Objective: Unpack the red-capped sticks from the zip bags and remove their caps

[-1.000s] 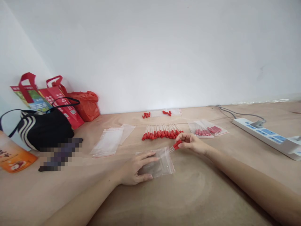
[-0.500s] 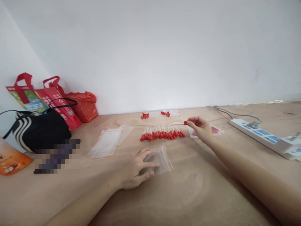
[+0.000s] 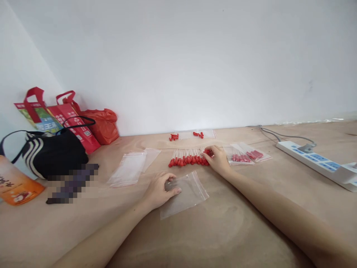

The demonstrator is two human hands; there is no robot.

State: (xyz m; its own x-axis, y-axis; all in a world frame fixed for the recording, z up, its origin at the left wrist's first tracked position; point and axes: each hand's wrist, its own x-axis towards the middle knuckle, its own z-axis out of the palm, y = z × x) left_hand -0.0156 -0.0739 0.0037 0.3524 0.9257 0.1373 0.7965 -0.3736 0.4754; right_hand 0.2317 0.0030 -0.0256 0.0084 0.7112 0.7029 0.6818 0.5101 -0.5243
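Note:
My left hand (image 3: 161,189) rests at the left edge of a clear zip bag (image 3: 186,195) lying flat on the table. Its thumb and fingers are apart, with the bag partly under them. At the right end of a row of white sticks with red tips (image 3: 184,160), my right hand (image 3: 219,159) is closed on red-tipped sticks (image 3: 208,152), mostly hidden by its fingers. Right of that hand lie two zip bags (image 3: 248,154) with red-tipped pieces inside.
Flat clear bags (image 3: 129,167) lie left of the row. Small red pieces (image 3: 198,134) sit on or by a bag near the wall. A power strip (image 3: 315,158) stands right; a black bag (image 3: 55,154), shopping bags (image 3: 75,123) and an orange pouch (image 3: 21,186) stand left.
My right hand has moved left and nearer, from above the bags on the right to the row's right end. My left hand has drawn back slightly left, uncovering more of the clear bag.

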